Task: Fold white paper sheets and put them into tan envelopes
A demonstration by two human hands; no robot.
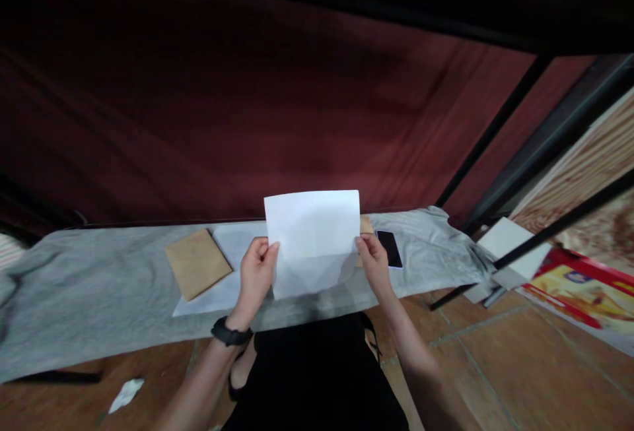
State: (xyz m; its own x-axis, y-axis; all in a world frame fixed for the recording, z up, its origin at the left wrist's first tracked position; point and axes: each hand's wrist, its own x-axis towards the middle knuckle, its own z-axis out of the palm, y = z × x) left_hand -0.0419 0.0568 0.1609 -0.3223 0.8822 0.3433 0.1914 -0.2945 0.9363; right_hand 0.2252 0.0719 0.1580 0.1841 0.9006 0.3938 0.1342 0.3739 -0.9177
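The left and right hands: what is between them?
The head view shows a white sheet between the left hand and right hand, which grip its sides.

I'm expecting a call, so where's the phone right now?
In the head view, the phone lies on the grey cloth, just right of the right hand holding the white sheet.

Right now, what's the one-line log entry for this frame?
left hand: pinching white sheet, left edge | right hand: pinching right edge | nearby: brown square, phone | surface: grey cloth
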